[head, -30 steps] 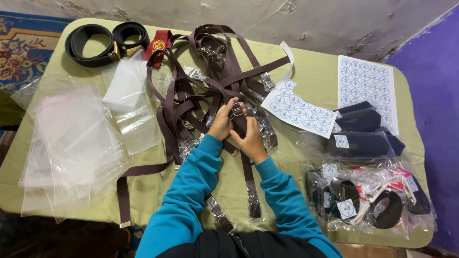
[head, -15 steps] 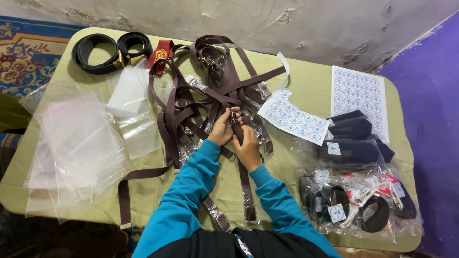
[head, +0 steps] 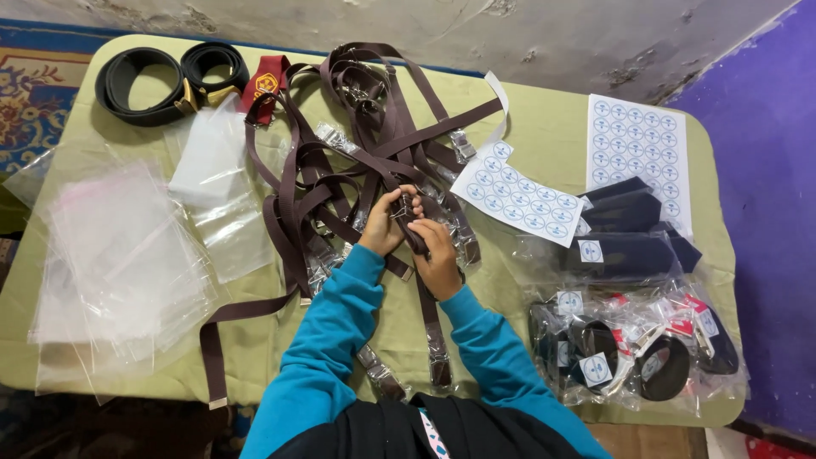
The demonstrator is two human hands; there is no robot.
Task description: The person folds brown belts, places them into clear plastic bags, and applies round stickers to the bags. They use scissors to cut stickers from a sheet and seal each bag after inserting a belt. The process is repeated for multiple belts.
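Hands (head: pixel 414 234) unmoved — brown strap (head: pixel 422 246) gripped

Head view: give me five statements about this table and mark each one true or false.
1. Both hands grip a dark brown strap. True: the left hand and the right hand hold it over the tangled pile of straps.
2. The sticker sheets lie to the left of the pile. False: they lie to its right.
3. A stack of clear plastic bags lies on the table's left side. True.
4. The coiled black belts sit at the near edge, by the sleeves. False: they sit at the far left corner.
5. Bagged, packed items lie at the right. True.
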